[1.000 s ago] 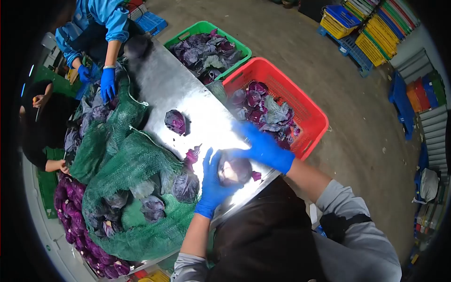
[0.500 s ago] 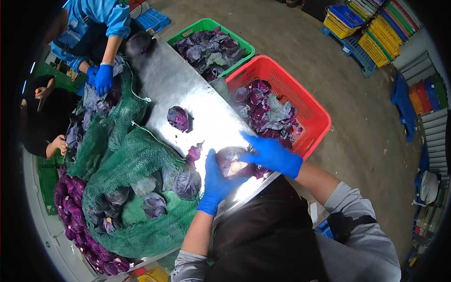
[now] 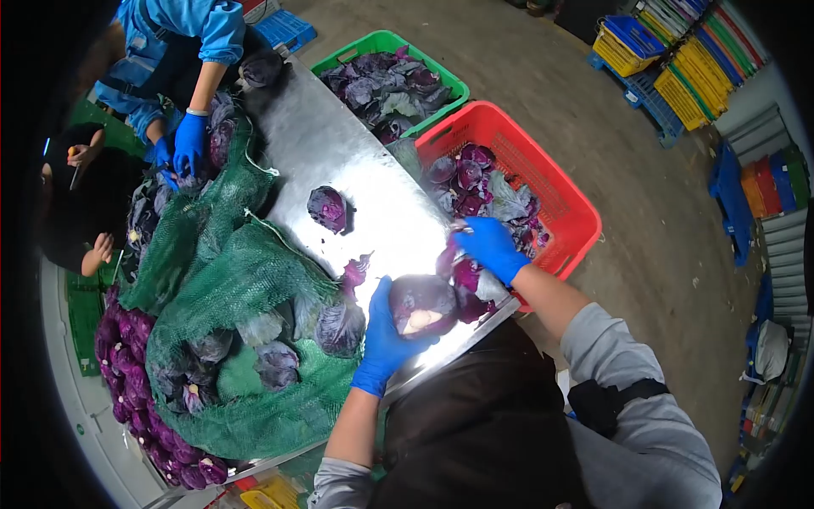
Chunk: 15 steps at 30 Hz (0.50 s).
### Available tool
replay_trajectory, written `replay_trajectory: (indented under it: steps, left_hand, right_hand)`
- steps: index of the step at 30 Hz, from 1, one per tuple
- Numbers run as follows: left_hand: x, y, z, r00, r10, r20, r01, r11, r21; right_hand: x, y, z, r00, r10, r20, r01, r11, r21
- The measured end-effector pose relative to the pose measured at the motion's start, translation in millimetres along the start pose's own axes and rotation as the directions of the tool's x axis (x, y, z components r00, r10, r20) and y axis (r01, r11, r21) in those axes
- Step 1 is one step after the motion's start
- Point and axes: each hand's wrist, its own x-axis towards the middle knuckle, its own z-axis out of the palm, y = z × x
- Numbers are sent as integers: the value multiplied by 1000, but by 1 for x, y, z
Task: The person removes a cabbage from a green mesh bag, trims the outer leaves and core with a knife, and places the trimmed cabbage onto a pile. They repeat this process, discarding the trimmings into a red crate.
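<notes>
My left hand, in a blue glove, grips a red cabbage head at the near edge of the steel table, its pale stem end facing me. My right hand, also blue-gloved, holds loose purple outer leaves pulled away from the head, beside the red crate. That crate holds discarded cabbage leaves. A trimmed cabbage sits alone in the middle of the table.
A green crate of leaves stands behind the red one. Green net sacks of cabbages cover the table's left side. A person in blue with blue gloves works at the far end; another person's hands show at left. Stacked crates stand far right.
My right hand has peeled outer leaves off the cabbage and moved up and right toward the red crate. My left hand has kept its hold on the head.
</notes>
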Motion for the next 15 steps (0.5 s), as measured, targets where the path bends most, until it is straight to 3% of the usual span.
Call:
replay_trajectory:
  steps: [2,3,5,7,8,10,11,12,13,14,15]
  left_hand:
    - [-4,-5,-6,999,44,-28,-47,992,-118]
    - [-4,-7,-8,1000,27,-12,-29,981,-190]
    - [1,-4,-11,999,27,45,-19,985,-170]
    - [10,2,-13,990,74,121,-58,990,-126]
    - [9,7,-13,989,75,130,-59,991,-122]
    - [7,16,-12,1000,2,3,-2,994,-109]
    - [-3,1,-7,998,6,-69,-18,985,-171]
    - [-18,-8,0,998,10,-61,-20,985,-169]
    - [-34,-12,12,978,-169,-120,109,912,-395]
    - [-43,-11,23,924,-356,-139,205,768,-607]
    - [-41,15,26,913,-352,-206,184,807,-561]
  right_hand:
    - [7,21,-22,986,118,-116,-157,889,-431]
    - [-3,-1,-27,987,117,-114,-156,886,-436]
    - [-31,-42,-24,959,-261,-110,177,855,-487]
    - [-39,-57,6,785,-607,125,613,733,-294]
    - [-34,-37,29,729,-672,131,680,733,-23]
    - [-53,-79,13,679,-696,235,734,651,-191]
    - [-46,-68,14,681,-695,231,732,653,-194]
    - [-34,-46,19,816,-550,180,568,820,-68]
    - [-31,-31,18,915,-373,154,366,928,71]
    - [-37,-30,11,969,-162,187,113,962,247]
    - [-44,-26,2,965,48,257,-152,904,400]
